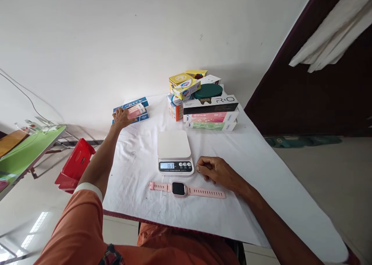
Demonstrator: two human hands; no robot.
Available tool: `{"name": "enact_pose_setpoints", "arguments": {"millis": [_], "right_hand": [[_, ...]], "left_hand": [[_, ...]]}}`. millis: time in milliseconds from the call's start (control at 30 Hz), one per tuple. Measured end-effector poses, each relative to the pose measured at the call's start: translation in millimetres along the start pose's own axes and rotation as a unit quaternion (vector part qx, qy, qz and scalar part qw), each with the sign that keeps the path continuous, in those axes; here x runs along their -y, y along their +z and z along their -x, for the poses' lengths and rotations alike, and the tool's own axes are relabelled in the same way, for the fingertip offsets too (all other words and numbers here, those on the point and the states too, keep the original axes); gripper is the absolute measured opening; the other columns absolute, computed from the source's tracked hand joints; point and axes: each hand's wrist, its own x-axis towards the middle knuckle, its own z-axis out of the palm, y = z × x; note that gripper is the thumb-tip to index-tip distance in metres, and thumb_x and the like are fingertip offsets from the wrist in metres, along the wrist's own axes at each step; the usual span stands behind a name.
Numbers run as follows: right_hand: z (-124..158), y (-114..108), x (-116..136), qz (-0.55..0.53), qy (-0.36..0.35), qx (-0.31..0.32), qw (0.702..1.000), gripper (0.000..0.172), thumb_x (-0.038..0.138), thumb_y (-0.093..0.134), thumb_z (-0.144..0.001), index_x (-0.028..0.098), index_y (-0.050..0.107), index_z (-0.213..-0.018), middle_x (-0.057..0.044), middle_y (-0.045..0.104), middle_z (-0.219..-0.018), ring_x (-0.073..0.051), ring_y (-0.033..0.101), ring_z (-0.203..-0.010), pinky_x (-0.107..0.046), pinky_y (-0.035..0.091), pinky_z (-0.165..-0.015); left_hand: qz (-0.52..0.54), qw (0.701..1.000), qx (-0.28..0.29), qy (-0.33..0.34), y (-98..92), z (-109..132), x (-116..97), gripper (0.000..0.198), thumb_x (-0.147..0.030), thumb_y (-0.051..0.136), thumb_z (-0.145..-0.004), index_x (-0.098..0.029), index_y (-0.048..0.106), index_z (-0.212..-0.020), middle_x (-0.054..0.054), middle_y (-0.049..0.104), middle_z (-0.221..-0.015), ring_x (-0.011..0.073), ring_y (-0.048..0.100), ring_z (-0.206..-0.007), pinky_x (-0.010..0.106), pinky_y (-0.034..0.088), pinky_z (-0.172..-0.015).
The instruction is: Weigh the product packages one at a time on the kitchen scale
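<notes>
My left hand reaches to the far left of the table, its fingers closed round the near end of a small pink and white box. That box lies on top of some flat blue boxes; whether it is lifted off them I cannot tell. Curled on the cloth, my right hand rests just right of a white digital scale, with nothing visible in its fingers. The scale's platform is bare and its display reads 363. In front of it a smartwatch with a pink strap lies stretched out flat.
Stacked at the back are a black and white box, pink and green cartons, yellow boxes and a dark green round-topped item. White cloth covers the table. A red chair and a green table stand left.
</notes>
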Motion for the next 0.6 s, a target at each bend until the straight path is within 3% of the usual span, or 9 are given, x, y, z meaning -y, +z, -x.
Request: {"name": "enact_pose_setpoints", "arguments": {"millis": [167,333,600], "right_hand": [[0.0,0.8,1.4,-0.008,0.006,-0.004,1.0,0.025,0.042,0.06,-0.086,0.02,0.058,-0.075,0.002,0.058,-0.059,-0.011,0.048,-0.053,-0.024,0.04,-0.049],[-0.1,1.3,3.9,-0.025,0.018,-0.017,0.999,0.026,0.044,0.061,-0.084,0.02,0.057,-0.074,0.003,0.056,-0.058,-0.011,0.048,-0.053,-0.023,0.039,-0.048],[-1.2,-0.7,3.0,-0.035,0.042,-0.012,0.998,0.024,0.043,0.061,-0.085,0.021,0.057,-0.075,0.002,0.056,-0.061,-0.013,0.052,-0.057,-0.022,0.039,-0.047]], "left_hand": [[0.068,0.997,-0.031,-0.03,-9.0,-15.4,4.5,0.059,-0.058,0.045,-0.096,-0.019,0.055,-0.14,0.024,0.048,-0.15,0.0411,0.04,-0.141,0.057,0.034,-0.113],[0.084,0.995,0.013,-0.058,-15.0,-44.4,9.6,0.056,-0.04,0.047,-0.095,-0.017,0.049,-0.146,0.025,0.04,-0.158,0.0417,0.036,-0.147,0.058,0.033,-0.114],[0.087,0.989,0.083,-0.089,-18.3,-73.3,19.1,0.065,-0.055,0.055,-0.089,-0.019,0.053,-0.143,0.024,0.045,-0.154,0.0449,0.041,-0.144,0.06,0.043,-0.107]]}}
